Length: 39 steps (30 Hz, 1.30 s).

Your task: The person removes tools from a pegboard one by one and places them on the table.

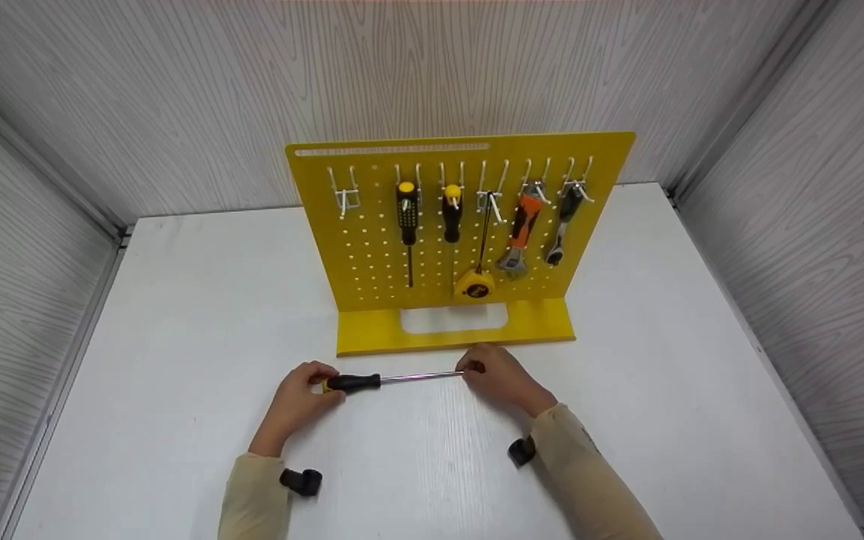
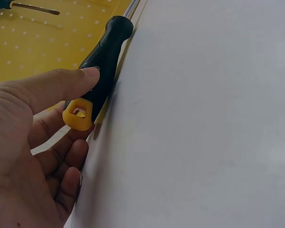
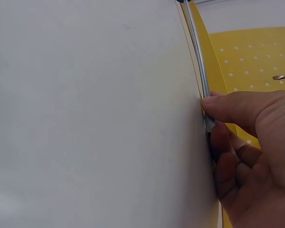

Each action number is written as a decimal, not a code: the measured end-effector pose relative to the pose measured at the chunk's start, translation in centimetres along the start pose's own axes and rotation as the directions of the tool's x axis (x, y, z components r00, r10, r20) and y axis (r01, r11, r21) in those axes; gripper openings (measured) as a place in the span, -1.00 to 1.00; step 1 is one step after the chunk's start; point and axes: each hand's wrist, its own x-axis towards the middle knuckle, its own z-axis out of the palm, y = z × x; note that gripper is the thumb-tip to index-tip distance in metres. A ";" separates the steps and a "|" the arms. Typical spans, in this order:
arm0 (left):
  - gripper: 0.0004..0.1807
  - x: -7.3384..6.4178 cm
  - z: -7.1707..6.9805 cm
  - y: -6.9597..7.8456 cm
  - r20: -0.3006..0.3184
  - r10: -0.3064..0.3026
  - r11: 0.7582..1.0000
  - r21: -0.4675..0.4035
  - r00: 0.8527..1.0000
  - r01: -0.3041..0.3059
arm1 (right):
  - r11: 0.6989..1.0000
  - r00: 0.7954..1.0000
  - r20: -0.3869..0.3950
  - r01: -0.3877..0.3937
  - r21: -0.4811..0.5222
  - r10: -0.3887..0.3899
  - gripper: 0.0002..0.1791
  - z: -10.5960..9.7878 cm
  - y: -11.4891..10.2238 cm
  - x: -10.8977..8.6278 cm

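Observation:
A screwdriver [image 1: 357, 382] with a black handle and yellow butt lies crosswise between the two hands, in front of the pegboard. My left hand [image 1: 301, 397] pinches the handle near its butt, thumb on one side and fingers on the other. In the left wrist view the yellow end with its hanging hole [image 2: 78, 114] shows below the thumb. My right hand [image 1: 503, 377] pinches the steel shaft [image 3: 199, 57] near its tip between thumb and forefinger. Its other fingers are curled in beneath.
A yellow pegboard [image 1: 372, 270] stands behind the hands. From its hooks hang two screwdrivers [image 1: 408, 214] [image 1: 452, 214], a tape measure [image 1: 475, 285], an orange-handled adjustable wrench [image 1: 526, 221] and a ratchet wrench [image 1: 563, 225]. The leftmost hook [image 1: 346, 199] is bare. The white table [image 1: 199, 337] lies below.

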 end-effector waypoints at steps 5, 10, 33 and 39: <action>-0.67 -0.1 0.0 -0.1 -0.003 0.001 1.000 -0.028 1.000 -0.001 | 1.000 1.000 0.009 -0.023 -0.005 0.023 -0.87 -0.1 -0.1 -0.1; -0.65 0.0 0.0 -0.1 0.004 0.001 0.999 -0.049 1.000 -0.001 | 0.999 0.999 0.016 -0.036 -0.013 0.036 -0.87 -0.2 -0.2 -0.1; -0.55 0.8 -1.6 1.5 0.007 -0.013 0.981 -0.194 1.000 0.014 | 0.988 0.997 -0.045 -0.049 0.143 0.056 -0.84 -0.6 -0.4 -0.6; -0.54 1.0 -2.2 4.0 -0.054 0.045 0.978 -0.200 0.998 -0.055 | 0.959 0.987 -0.104 -0.090 0.268 0.122 -0.77 -1.3 -1.1 -0.9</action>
